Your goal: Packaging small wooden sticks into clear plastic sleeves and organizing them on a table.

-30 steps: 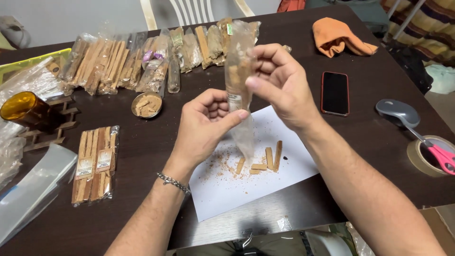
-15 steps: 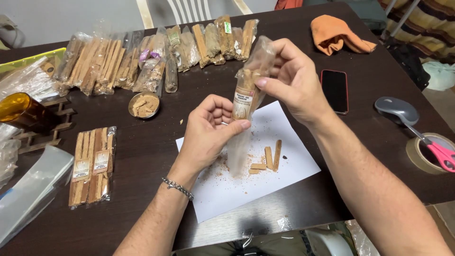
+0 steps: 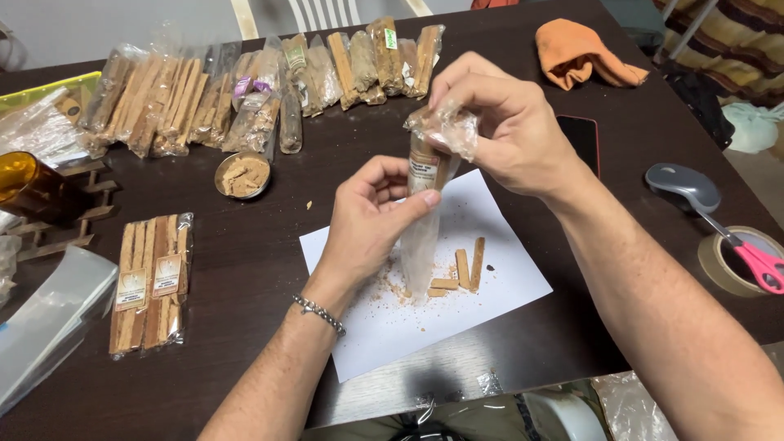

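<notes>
Here, at the centre of the frame, both hands hold a narrow clear plastic sleeve [image 3: 425, 237] upright over a white sheet of paper [image 3: 498, 314] that lies on the dark table [image 3: 245, 278]. The left hand [image 3: 367, 224] has its fingers closed round the middle of the sleeve, the thumb pressed against a small paper label on it. The right hand [image 3: 506, 131], just above, pinches the crumpled top of the sleeve between its fingertips. The lower end of the sleeve touches the paper amid pale crumbs.

Just right of the sleeve's foot, a few short wooden sticks [image 3: 465, 269] lie loose on the paper. In the lower left of the frame lie flat packets of sticks [image 3: 151, 282], and a row of bagged sticks [image 3: 245, 82] runs along the top of the frame. A small round dish of wood chips [image 3: 243, 175] sits below that row. A dark phone [image 3: 581, 140] shows behind the right wrist, with an orange cloth [image 3: 584, 55] in the upper right. At the right edge lie a grey mouse [image 3: 682, 186], pink-handled scissors [image 3: 755, 260] and a roll of tape [image 3: 723, 265]. An amber jar [image 3: 33, 189] stands at the left edge.
</notes>
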